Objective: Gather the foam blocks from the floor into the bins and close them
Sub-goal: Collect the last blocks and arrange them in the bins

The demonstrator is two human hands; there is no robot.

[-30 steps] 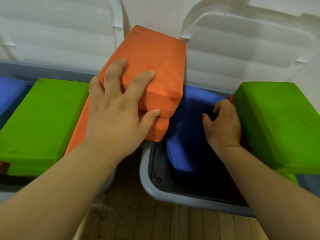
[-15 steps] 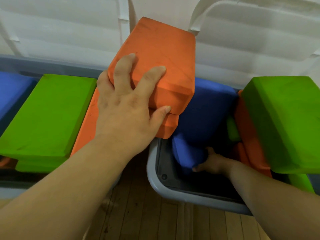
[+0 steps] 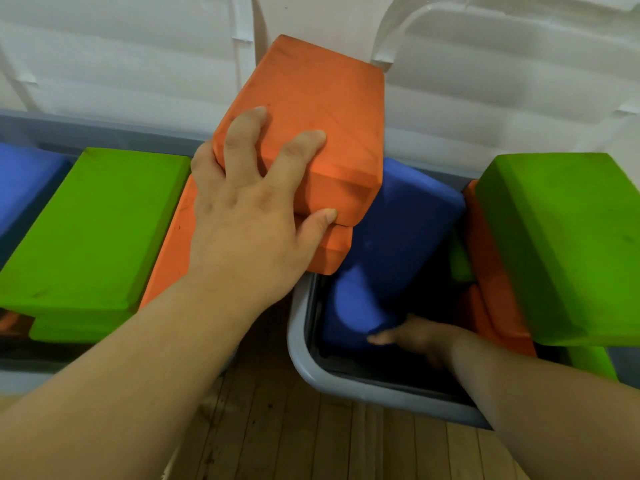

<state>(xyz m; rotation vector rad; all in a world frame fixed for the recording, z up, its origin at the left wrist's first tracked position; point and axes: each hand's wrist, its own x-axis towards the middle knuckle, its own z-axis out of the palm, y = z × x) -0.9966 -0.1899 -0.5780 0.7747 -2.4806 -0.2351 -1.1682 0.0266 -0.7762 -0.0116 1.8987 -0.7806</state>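
My left hand (image 3: 249, 216) grips a tilted orange block (image 3: 311, 109), fingers spread over its top and thumb on its near edge. This block lies on a second orange block (image 3: 329, 254) between the two bins. A blue block (image 3: 398, 244) leans steeply inside the right grey bin (image 3: 311, 372). My right hand (image 3: 419, 337) is low in that bin and holds the blue block's lower end. The thumb lies along the block and the fingers are hidden under it.
A large green block (image 3: 568, 237) sits on orange blocks (image 3: 491, 292) in the right bin. The left bin (image 3: 104, 128) holds a green block (image 3: 93, 230) and a blue one (image 3: 24, 181). White lids (image 3: 502, 81) stand open against the wall. Wooden floor (image 3: 311, 438) lies in front.
My right hand dropped from beside the green block down into the right bin to the blue block's lower end. My left hand stayed on the orange block.
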